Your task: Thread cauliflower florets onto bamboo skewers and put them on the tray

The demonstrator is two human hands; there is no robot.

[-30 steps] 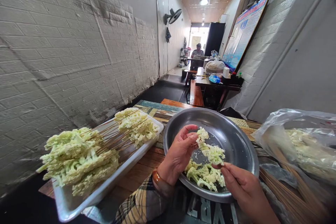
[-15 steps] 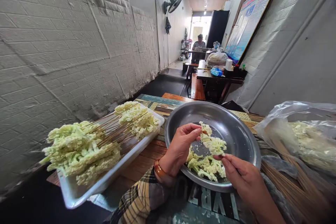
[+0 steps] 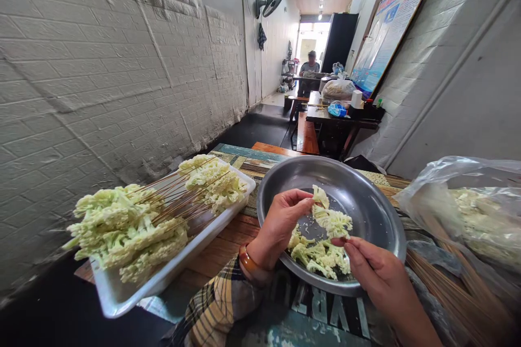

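Over a round metal basin (image 3: 366, 195), my left hand (image 3: 280, 222) pinches a cauliflower floret (image 3: 320, 196) at its top. My right hand (image 3: 372, 271) pinches the lower end of the same skewered cauliflower piece (image 3: 336, 222). The skewer stick itself is too thin to make out. More loose cauliflower florets (image 3: 319, 257) lie in the basin under my hands. My left wrist wears an orange bangle and a plaid sleeve.
A white tray (image 3: 122, 298) at the left holds several finished cauliflower skewers (image 3: 134, 222). At the right a clear plastic bag (image 3: 468, 206) holds more cauliflower, with a bundle of bamboo sticks (image 3: 456, 303) beside it. Another person (image 3: 311, 62) sits far down the corridor by tables.
The view has dipped and steadied slightly. My left fingers have closed onto the top floret, and both hands stay over the basin with the cauliflower piece.
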